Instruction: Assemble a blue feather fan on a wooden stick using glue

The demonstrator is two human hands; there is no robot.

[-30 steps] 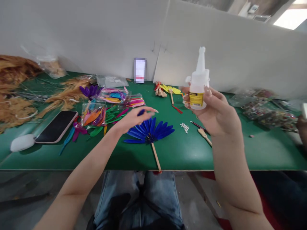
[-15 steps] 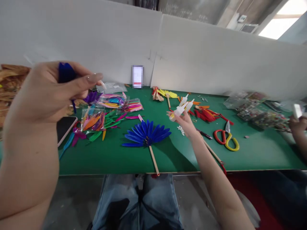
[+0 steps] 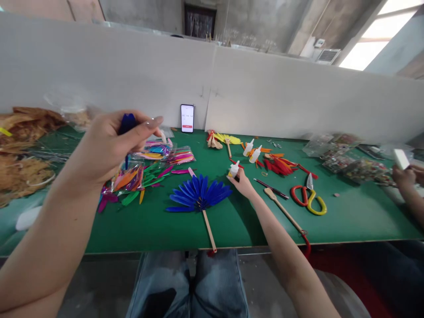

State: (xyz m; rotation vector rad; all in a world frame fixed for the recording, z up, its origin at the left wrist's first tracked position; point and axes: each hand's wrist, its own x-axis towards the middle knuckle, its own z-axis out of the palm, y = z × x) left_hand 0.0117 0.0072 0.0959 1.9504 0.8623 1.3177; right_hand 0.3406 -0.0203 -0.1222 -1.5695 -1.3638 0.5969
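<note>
My left hand [image 3: 111, 143] is raised over the table's left side. It is closed around a blue feather [image 3: 127, 123], mostly hidden by the fingers; a small whitish bit that I cannot identify shows at the fingertips. My right hand [image 3: 244, 183] grips a small white glue bottle [image 3: 233, 170], its nozzle pointing up. Just left of that hand, a fan of blue feathers [image 3: 200, 194] lies on the table, with a wooden stick [image 3: 209, 230] reaching to the front edge. Two more glue bottles [image 3: 248, 147] stand behind my right hand.
Bagged coloured feathers [image 3: 130, 176] lie at left, near brown fibrous material [image 3: 26, 176]. Right of my arm are a pen [image 3: 271, 188], a wooden stick [image 3: 286, 210] and scissors [image 3: 308, 198]. A phone [image 3: 187, 118] leans on the white partition. Another person's hand [image 3: 404, 174] holds something white.
My right hand has come away from the other two bottles, bringing one bottle left and nearer to the blue fan. My left hand shows farther right and lower; the view has tilted up.
</note>
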